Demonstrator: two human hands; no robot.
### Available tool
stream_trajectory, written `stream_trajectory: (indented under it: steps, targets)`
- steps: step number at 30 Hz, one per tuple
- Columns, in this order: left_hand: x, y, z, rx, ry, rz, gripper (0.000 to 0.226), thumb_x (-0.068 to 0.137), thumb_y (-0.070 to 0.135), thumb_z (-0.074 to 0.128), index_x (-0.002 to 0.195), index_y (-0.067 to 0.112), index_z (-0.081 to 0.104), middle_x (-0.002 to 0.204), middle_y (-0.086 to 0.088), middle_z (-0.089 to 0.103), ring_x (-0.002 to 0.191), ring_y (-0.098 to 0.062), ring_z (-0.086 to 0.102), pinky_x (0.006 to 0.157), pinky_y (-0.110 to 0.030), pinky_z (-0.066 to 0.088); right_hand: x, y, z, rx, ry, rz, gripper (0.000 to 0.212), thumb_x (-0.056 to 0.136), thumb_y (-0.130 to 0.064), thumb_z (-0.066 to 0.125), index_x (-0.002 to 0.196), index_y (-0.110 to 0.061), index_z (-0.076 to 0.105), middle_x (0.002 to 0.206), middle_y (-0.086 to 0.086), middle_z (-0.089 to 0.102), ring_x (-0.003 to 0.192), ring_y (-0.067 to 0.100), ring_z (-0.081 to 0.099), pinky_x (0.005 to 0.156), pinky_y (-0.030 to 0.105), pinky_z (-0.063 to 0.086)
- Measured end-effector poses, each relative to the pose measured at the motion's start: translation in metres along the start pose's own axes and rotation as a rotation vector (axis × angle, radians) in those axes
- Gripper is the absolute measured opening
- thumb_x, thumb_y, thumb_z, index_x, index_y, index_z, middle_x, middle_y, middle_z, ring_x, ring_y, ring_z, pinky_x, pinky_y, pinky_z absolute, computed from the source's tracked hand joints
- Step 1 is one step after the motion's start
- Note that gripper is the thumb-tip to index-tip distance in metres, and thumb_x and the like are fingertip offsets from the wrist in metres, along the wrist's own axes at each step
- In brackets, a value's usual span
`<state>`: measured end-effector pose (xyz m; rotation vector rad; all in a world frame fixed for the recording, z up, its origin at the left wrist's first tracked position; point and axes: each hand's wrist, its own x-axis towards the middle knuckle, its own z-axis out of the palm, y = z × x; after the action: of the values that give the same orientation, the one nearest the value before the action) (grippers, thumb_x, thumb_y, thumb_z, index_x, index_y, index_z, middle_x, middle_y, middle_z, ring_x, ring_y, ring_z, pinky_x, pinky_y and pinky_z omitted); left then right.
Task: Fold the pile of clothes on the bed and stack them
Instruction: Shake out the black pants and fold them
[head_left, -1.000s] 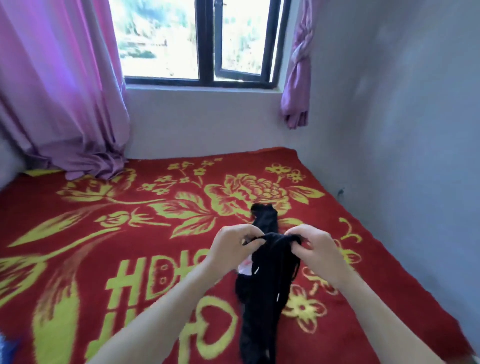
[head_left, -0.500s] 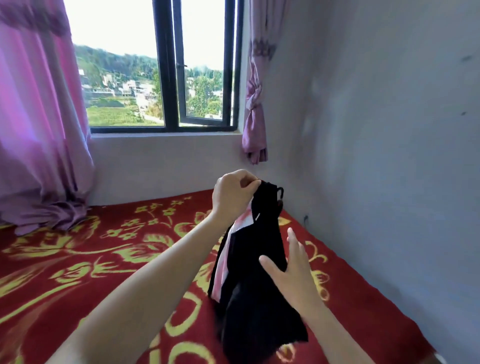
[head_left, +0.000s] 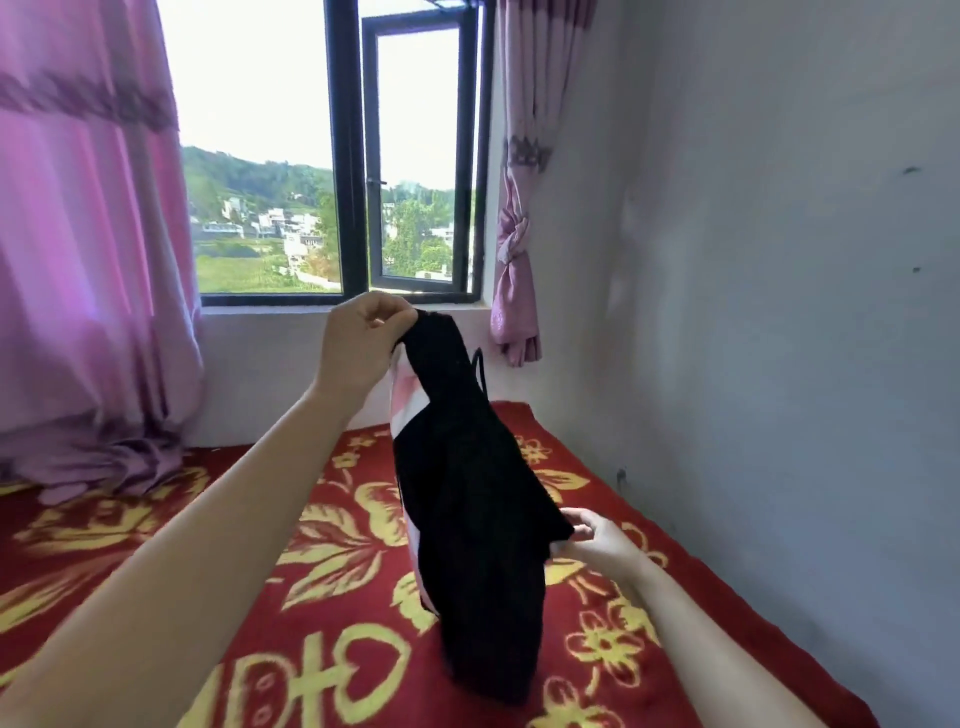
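A black garment (head_left: 478, 509) with pink and white panels on its left side hangs in the air over the bed. My left hand (head_left: 363, 343) is raised high and pinches the garment's top end. Lower down on the right, my right hand (head_left: 597, 538) grips a corner of the black cloth at its right edge. The garment's bottom end hangs down close to the bedspread; whether it touches is unclear. No pile of other clothes shows in this view.
The bed carries a red bedspread (head_left: 156, 545) with yellow flowers. A grey wall (head_left: 779, 312) runs along its right side. Behind it is a window (head_left: 353, 182), with purple curtains (head_left: 78, 286) at the left and a knotted one (head_left: 514, 270) at the right.
The garment has gone from lying on the bed to hanging in the air. My left hand rose with its top end; my right hand dropped and took hold of a side corner.
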<state>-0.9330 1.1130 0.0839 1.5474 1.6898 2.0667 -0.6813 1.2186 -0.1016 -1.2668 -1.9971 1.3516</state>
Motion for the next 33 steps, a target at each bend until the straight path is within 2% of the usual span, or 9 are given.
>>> stream_trajectory:
  steps: [2, 6, 10, 14, 17, 21, 27, 31, 33]
  targets:
    - [0.002, -0.001, -0.028, 0.021, 0.027, -0.01, 0.026, 0.085, 0.004, 0.062, 0.068, 0.023, 0.059, 0.068, 0.009, 0.058, 0.053, 0.011, 0.051, 0.058, -0.007, 0.041, 0.017, -0.015, 0.018, 0.05, -0.086, -0.028, 0.054, 0.074, -0.034, 0.075, 0.12, -0.018, 0.052, 0.108, 0.001, 0.061, 0.088, 0.008, 0.062, 0.063, 0.013, 0.046]
    - [-0.001, -0.001, -0.081, 0.088, 0.134, -0.036, 0.027, 0.085, 0.003, 0.062, 0.067, 0.024, 0.059, 0.07, 0.008, 0.058, 0.064, -0.001, 0.052, 0.067, -0.018, 0.043, 0.046, -0.043, 0.061, 0.071, -0.189, -0.091, 0.01, 0.081, -0.016, 0.07, 0.084, -0.013, 0.062, 0.089, 0.009, 0.066, 0.082, 0.018, 0.062, 0.078, 0.035, 0.051]
    - [-0.008, 0.002, -0.134, 0.157, 0.267, -0.046, 0.025, 0.086, 0.005, 0.061, 0.07, 0.024, 0.059, 0.073, 0.007, 0.058, 0.066, -0.002, 0.052, 0.062, -0.007, 0.042, 0.056, -0.083, 0.09, 0.117, -0.339, -0.151, 0.028, 0.076, -0.024, 0.076, 0.093, -0.015, 0.056, 0.099, 0.006, 0.067, 0.085, 0.015, 0.064, 0.075, 0.026, 0.05]
    - [-0.015, 0.012, -0.158, 0.269, 0.345, -0.01, 0.027, 0.086, 0.005, 0.061, 0.067, 0.024, 0.057, 0.07, 0.011, 0.056, 0.065, 0.002, 0.051, 0.058, 0.0, 0.038, 0.042, -0.115, 0.149, -0.138, -0.614, -0.244, 0.098, 0.048, -0.057, 0.082, 0.13, -0.02, 0.045, 0.123, 0.0, 0.056, 0.105, 0.012, 0.06, 0.086, 0.023, 0.051]
    - [-0.017, 0.016, -0.164, 0.355, 0.373, 0.019, 0.028, 0.087, 0.009, 0.061, 0.067, 0.028, 0.056, 0.07, 0.012, 0.056, 0.068, -0.002, 0.052, 0.062, -0.006, 0.04, 0.016, -0.128, 0.211, -0.345, -0.794, -0.35, 0.097, 0.072, -0.043, 0.074, 0.148, -0.025, 0.017, 0.14, 0.0, 0.042, 0.122, 0.012, 0.048, 0.099, 0.023, 0.042]
    - [-0.014, 0.019, -0.177, 0.434, 0.417, 0.016, 0.023, 0.088, 0.012, 0.06, 0.07, 0.025, 0.056, 0.069, 0.011, 0.054, 0.066, -0.002, 0.05, 0.058, -0.004, 0.038, -0.008, -0.133, 0.253, -0.281, -0.797, -0.412, 0.099, 0.082, -0.039, 0.069, 0.15, -0.028, -0.002, 0.143, -0.001, 0.035, 0.127, 0.013, 0.041, 0.096, 0.019, 0.038]
    - [-0.009, 0.006, -0.182, 0.568, 0.509, 0.008, 0.007, 0.088, 0.009, 0.059, 0.082, 0.012, 0.06, 0.065, 0.013, 0.052, 0.061, 0.003, 0.048, 0.053, 0.002, 0.034, -0.033, -0.139, 0.266, -0.173, -0.811, -0.585, 0.067, 0.091, -0.038, 0.056, 0.146, -0.024, 0.021, 0.134, -0.012, 0.042, 0.118, 0.005, 0.043, 0.096, 0.015, 0.037]
    - [-0.003, -0.006, -0.179, 0.615, 0.531, -0.03, 0.008, 0.089, 0.008, 0.056, 0.086, 0.005, 0.064, 0.065, 0.009, 0.052, 0.06, -0.004, 0.048, 0.052, -0.002, 0.035, -0.029, -0.141, 0.257, -0.02, -0.822, -0.504, 0.028, 0.099, -0.038, 0.039, 0.124, -0.026, 0.046, 0.107, -0.014, 0.056, 0.094, -0.002, 0.054, 0.081, 0.013, 0.043]
    - [0.001, -0.009, -0.18, 0.628, 0.559, -0.051, 0.011, 0.089, 0.008, 0.056, 0.09, 0.002, 0.065, 0.069, 0.006, 0.055, 0.062, -0.008, 0.049, 0.052, -0.004, 0.036, -0.024, -0.141, 0.249, 0.057, -0.796, -0.457, 0.03, 0.101, -0.04, 0.03, 0.118, -0.024, 0.05, 0.099, -0.012, 0.057, 0.089, 0.004, 0.056, 0.082, 0.02, 0.044]
